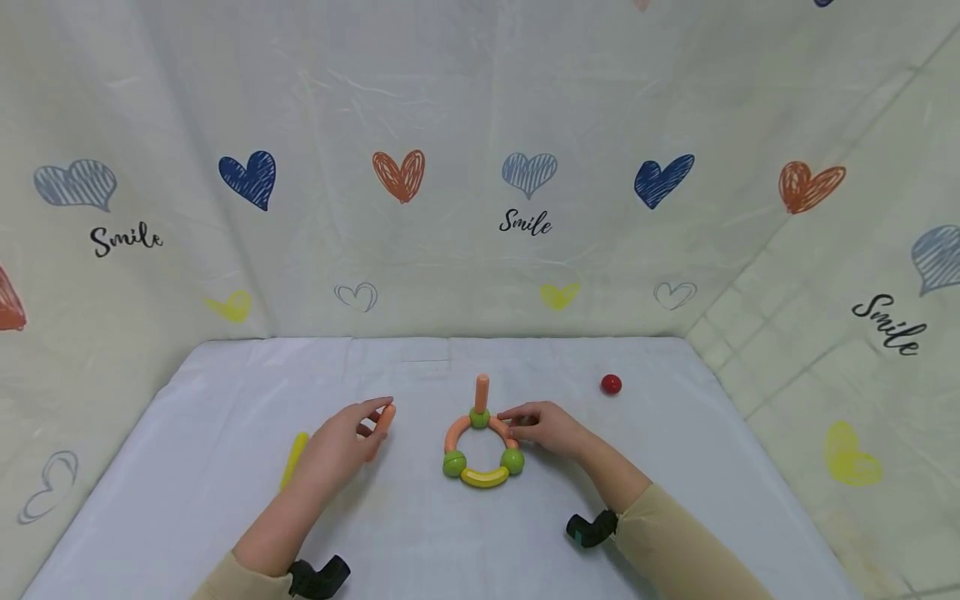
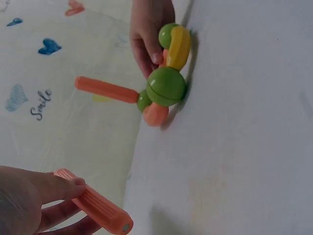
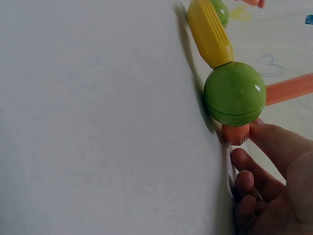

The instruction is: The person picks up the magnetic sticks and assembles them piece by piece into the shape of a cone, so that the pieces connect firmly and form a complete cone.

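Note:
My left hand (image 1: 339, 446) pinches an orange ribbed rod (image 2: 105, 208) between thumb and fingers, raised over the left of the table. A magnetic-looking ring lies flat, made of green balls (image 1: 454, 463) joined by two orange curved bars (image 1: 454, 432) and a yellow curved bar (image 1: 484, 478). From its far green ball (image 1: 479, 417) an orange rod (image 1: 482, 392) stands upright. At the ring's right side my right hand (image 1: 553, 429) holds one orange curved bar (image 3: 236, 135) between thumb and fingers; its grip partly hides that bar.
A yellow stick (image 1: 296, 458) lies behind the left forearm, partly covered by it. One red ball (image 1: 611, 384) sits at the far right of the white-covered table (image 1: 450, 550). Behind the table hangs a backdrop (image 1: 465, 100) printed with hearts.

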`<act>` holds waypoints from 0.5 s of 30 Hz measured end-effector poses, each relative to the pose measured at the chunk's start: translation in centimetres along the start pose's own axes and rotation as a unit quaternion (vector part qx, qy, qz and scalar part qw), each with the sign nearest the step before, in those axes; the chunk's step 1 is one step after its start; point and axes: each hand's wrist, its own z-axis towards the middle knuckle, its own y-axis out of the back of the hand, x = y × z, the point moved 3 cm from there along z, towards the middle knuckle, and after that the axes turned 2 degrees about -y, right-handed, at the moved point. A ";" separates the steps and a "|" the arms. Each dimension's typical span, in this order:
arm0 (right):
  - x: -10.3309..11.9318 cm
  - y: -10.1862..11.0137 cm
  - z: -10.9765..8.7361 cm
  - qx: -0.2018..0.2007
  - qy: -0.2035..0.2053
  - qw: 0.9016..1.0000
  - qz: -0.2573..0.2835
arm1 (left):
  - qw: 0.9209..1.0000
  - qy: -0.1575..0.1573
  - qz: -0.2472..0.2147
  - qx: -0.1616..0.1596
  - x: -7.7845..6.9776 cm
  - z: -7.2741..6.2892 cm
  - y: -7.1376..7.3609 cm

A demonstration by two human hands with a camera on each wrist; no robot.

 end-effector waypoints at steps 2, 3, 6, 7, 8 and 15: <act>-0.1 0.0 0.0 -0.002 0.001 1.000 0.002 | 1.000 -0.002 -0.017 0.005 -0.7 -0.1 -0.6; -0.1 0.0 0.0 -0.002 0.002 1.000 0.004 | 1.000 -0.005 -0.025 0.005 -1.0 -0.2 -0.9; -0.3 -0.1 0.1 -0.005 0.005 1.000 0.009 | 0.999 -0.018 -0.046 0.004 -1.9 -0.3 -1.8; -0.3 -0.1 0.2 -0.006 0.006 1.000 0.010 | 0.998 -0.023 -0.052 0.003 -2.2 -0.4 -2.0; -0.4 -0.1 0.2 -0.006 0.006 1.000 0.012 | 0.998 -0.027 -0.060 0.002 -2.5 -0.4 -2.3; -0.4 -0.2 0.3 -0.005 0.009 1.000 0.010 | 0.989 -0.072 -0.129 -0.008 -4.4 -0.4 -4.0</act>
